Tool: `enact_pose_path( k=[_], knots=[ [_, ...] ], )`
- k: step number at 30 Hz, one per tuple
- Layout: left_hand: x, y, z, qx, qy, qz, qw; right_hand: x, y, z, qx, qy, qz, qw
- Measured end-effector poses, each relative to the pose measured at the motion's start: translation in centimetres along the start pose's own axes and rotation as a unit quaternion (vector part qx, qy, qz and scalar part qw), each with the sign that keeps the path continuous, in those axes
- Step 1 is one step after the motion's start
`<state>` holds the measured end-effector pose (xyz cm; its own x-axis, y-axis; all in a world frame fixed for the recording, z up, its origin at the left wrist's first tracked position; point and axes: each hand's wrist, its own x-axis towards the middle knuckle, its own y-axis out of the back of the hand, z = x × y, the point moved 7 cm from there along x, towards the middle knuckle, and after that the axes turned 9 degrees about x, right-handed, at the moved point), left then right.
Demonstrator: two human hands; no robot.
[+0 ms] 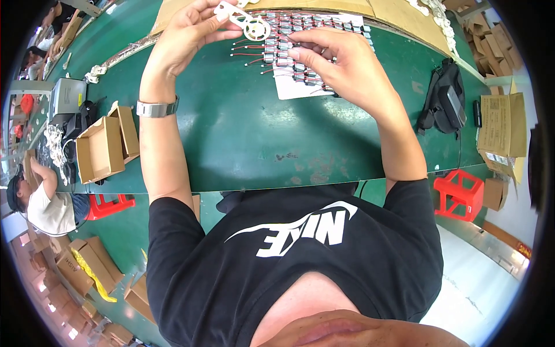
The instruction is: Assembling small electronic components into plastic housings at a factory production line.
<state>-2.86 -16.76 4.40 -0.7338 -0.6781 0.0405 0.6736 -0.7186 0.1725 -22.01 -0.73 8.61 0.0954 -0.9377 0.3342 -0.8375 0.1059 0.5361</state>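
My left hand (195,26) is raised over the far side of the green table, pinching a white plastic part (245,21) with a spoked ring at one end. To its right my right hand (347,61) is closed, thumb and forefinger together; whatever lies between the tips is too small to make out. Beneath and beyond the fingers lie rows of small motors (270,51) with thin red and black wires and little white connectors. They rest on a white sheet (292,89), partly covered by my right hand.
The green table (243,139) carries an opened cardboard box (99,151) at left and a black bag (445,101) at right. Cardboard (404,20) lines the far edge. Red stools (459,194) stand on both sides; another person (49,196) sits at far left.
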Motion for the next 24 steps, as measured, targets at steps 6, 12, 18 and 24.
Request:
enact_pose_path(
  k=[6,12,18,24],
  knots=[
    [-0.2,-1.0,0.7,-0.003,0.002,-0.004,1.0,0.1,-0.6,0.7,0.004,0.005,-0.012,1.0],
    [-1.4,-1.2,1.8,0.011,-0.002,-0.001,1.0,0.5,-1.1,0.2,0.011,0.016,-0.021,1.0],
    [-0.8,-2.1,1.6,0.017,-0.002,-0.01,1.0,0.2,-1.0,0.2,-0.013,0.037,-0.037,0.999],
    [-0.8,-3.7,1.9,0.008,-0.001,-0.007,1.0,0.8,-1.3,2.3,0.129,-0.007,0.081,0.988]
  ],
)
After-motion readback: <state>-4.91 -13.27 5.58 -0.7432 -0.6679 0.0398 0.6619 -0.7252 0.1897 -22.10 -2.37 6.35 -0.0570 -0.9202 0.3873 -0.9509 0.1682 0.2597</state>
